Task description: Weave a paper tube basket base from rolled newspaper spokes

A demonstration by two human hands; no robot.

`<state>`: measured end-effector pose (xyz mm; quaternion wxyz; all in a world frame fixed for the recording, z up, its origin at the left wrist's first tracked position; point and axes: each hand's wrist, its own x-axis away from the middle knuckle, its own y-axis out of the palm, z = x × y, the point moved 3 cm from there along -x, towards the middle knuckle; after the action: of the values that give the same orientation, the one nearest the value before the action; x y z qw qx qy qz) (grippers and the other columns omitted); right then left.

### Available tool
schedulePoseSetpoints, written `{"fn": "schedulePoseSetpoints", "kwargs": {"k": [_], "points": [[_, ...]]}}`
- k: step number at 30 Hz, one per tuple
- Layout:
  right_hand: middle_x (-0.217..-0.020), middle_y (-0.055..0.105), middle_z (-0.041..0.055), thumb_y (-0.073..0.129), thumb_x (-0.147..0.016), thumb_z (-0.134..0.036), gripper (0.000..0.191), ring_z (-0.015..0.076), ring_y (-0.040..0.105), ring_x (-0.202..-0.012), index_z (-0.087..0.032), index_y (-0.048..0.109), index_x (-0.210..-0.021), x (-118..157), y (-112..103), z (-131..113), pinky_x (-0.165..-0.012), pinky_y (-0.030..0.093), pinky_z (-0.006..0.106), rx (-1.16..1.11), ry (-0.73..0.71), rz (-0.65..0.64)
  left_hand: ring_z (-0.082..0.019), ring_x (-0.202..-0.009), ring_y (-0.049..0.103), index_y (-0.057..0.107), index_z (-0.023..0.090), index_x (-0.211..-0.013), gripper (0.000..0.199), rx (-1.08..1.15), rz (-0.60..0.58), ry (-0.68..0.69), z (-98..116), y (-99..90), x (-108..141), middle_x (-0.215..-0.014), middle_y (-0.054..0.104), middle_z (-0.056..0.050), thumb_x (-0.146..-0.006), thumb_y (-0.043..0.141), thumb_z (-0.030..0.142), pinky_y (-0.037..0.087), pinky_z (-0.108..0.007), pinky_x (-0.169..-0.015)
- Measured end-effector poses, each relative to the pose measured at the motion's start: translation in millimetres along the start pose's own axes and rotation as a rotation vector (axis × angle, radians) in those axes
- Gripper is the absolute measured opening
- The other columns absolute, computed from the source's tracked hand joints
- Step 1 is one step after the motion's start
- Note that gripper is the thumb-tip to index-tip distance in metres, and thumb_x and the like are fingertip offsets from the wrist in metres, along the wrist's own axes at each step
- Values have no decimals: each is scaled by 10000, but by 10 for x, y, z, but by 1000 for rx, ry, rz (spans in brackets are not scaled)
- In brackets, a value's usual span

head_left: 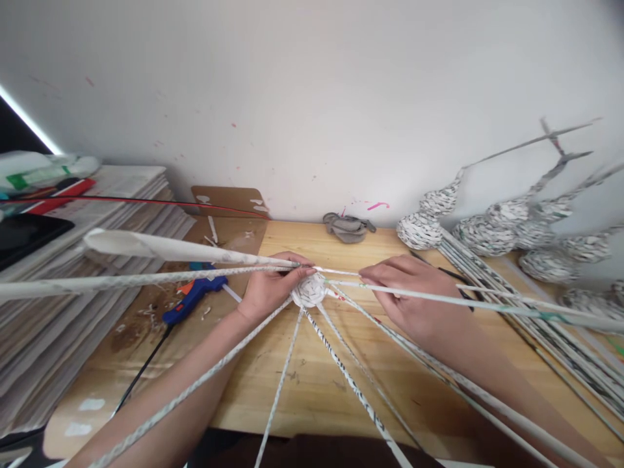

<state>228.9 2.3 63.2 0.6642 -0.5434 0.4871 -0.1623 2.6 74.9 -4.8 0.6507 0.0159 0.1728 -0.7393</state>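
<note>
A small round woven paper base [309,290] is held above the wooden table, with several rolled paper tubes [341,364] radiating from it. My left hand [275,286] pinches the base's far left edge, thumb on top, where a wide-ended paper tube [146,246] runs off to the left. To the right, my right hand [404,286] has its fingers closed on a thin paper strand [340,271] stretched from the base. Another tube [468,301] passes across the right hand toward the right edge of view.
Stacked papers [141,179] fill the left side. A blue glue gun [195,296] lies on stained cardboard [121,351]. A grey cloth item [348,227] rests by the wall. Woven paper gourd shapes [422,229] and loose paper tubes [517,299] occupy the right.
</note>
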Motion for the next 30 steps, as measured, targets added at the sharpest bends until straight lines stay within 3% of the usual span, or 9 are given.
{"fn": "schedulePoseSetpoints", "kwargs": {"k": [13,20,30], "points": [[-822,702,56,455,-974,-230,251,184,636,-834,-217,701,-924,-17,38,-104,-736,463,306,55,44,-103,-192,-772,702,769,202,-829,184,-127,-64,36,83,21,13,-844,766,-47,-758,738,368,558,-257,-690],[-776,679,36,482,-968,-251,237,149,624,-740,-230,713,-914,-9,49,-139,-629,406,269,56,95,-101,-192,-743,698,762,200,-779,138,-85,24,27,68,90,44,-808,762,-40,-710,767,319,562,-269,-693],[-782,647,29,490,-947,-195,208,148,609,-742,-209,696,-930,-17,47,-170,-632,383,262,-55,133,-149,-201,-806,706,785,208,-870,161,-80,-61,54,26,82,76,-884,771,-47,-747,757,308,556,-260,-727]]}}
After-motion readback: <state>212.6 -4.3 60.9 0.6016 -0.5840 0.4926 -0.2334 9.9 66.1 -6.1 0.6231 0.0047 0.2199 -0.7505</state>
